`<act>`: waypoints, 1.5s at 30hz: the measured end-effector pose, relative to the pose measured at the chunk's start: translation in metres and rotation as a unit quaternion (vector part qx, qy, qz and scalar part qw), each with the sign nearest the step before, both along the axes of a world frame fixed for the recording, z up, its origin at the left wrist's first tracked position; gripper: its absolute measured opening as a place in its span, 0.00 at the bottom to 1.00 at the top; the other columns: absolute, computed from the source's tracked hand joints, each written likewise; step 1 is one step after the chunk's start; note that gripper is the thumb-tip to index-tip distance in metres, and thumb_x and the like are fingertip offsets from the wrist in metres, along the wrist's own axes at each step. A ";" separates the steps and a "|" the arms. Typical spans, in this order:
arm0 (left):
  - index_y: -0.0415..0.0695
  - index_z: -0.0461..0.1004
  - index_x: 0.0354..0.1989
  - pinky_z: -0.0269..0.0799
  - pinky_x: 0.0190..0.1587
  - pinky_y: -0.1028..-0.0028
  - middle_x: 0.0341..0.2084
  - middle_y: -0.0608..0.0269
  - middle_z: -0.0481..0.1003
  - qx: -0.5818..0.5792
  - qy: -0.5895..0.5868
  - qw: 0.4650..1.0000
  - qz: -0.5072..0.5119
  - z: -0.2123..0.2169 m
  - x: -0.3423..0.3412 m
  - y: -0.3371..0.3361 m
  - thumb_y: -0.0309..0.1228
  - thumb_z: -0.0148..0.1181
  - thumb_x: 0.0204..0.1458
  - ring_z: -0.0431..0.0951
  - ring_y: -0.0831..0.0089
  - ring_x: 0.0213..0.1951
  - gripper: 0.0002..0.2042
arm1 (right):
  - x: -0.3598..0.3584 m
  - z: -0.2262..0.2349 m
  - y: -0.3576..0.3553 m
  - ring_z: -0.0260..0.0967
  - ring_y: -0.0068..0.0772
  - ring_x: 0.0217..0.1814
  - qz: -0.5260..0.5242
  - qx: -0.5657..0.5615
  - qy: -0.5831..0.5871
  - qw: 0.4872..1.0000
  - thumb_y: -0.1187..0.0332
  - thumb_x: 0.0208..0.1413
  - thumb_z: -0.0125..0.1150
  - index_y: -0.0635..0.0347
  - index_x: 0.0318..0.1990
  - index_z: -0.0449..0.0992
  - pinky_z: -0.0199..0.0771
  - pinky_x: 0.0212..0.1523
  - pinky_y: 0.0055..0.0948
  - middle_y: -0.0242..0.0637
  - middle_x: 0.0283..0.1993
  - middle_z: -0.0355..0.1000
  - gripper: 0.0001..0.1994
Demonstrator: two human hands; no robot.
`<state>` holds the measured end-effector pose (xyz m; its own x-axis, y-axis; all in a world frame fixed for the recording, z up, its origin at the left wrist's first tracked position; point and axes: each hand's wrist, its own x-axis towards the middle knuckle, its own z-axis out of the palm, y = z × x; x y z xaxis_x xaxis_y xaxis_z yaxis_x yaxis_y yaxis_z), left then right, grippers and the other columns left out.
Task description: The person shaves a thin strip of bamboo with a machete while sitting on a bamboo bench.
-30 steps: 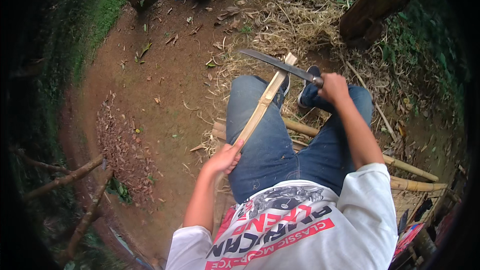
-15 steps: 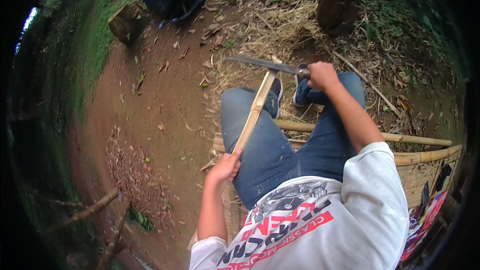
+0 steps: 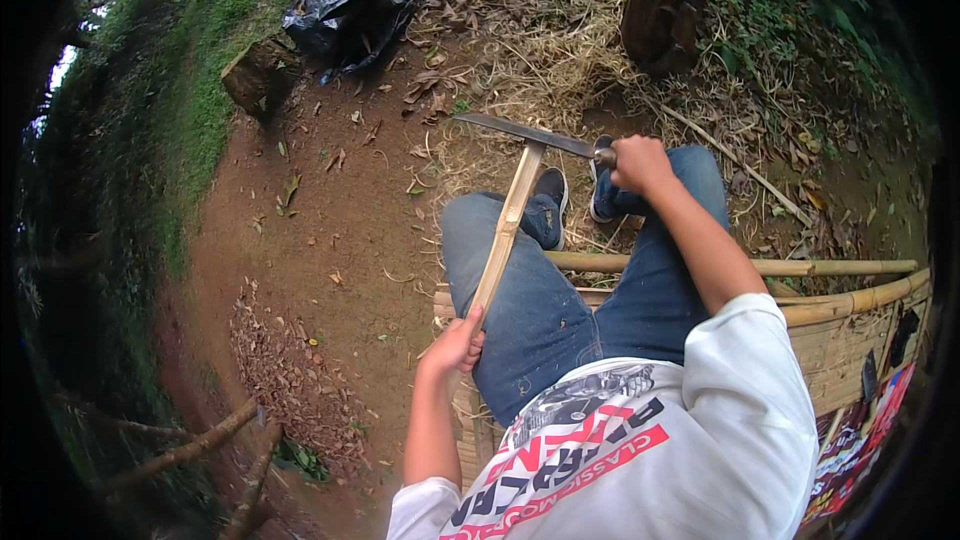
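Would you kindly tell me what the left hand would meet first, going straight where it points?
Likely the left jeans leg, though the left hand might pass above it; depth is unclear.

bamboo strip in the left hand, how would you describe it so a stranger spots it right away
Start at the blue jeans, mid-view. Over their left leg, the left hand grips the lower end of the pale bamboo strip, which slants up to a knife near its top. Unlike the round bamboo poles to the right, it is flat-looking and hand-held.
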<state>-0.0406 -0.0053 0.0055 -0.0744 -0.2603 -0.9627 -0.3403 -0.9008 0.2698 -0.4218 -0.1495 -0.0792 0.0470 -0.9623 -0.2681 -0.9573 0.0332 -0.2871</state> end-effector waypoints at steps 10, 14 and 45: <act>0.54 0.52 0.15 0.41 0.14 0.78 0.10 0.80 0.47 0.000 0.035 0.999 0.015 -0.010 0.009 0.006 0.66 0.43 0.57 0.47 0.84 0.10 0.31 | 0.044 0.014 0.031 0.79 0.47 0.35 0.102 -0.038 -0.038 0.993 0.62 0.37 0.69 0.58 0.30 0.80 0.79 0.38 0.42 0.45 0.31 0.78 0.12; 0.54 0.51 0.15 0.43 0.14 0.78 0.09 0.79 0.48 -0.030 0.013 0.999 -0.001 -0.004 0.009 0.013 0.67 0.43 0.57 0.48 0.83 0.10 0.31 | -0.005 -0.006 0.003 0.78 0.49 0.39 -0.158 -0.018 -0.015 0.987 0.66 0.41 0.63 0.58 0.34 0.81 0.78 0.43 0.45 0.50 0.35 0.79 0.11; 0.45 0.60 0.13 0.61 0.18 0.72 0.08 0.67 0.58 -0.113 -0.055 0.991 -0.041 -0.014 0.019 0.028 0.71 0.36 0.55 0.59 0.73 0.11 0.38 | 0.019 0.009 0.088 0.75 0.56 0.38 -0.184 -0.061 -0.222 0.956 0.55 0.45 0.69 0.65 0.38 0.76 0.74 0.41 0.48 0.52 0.32 0.77 0.21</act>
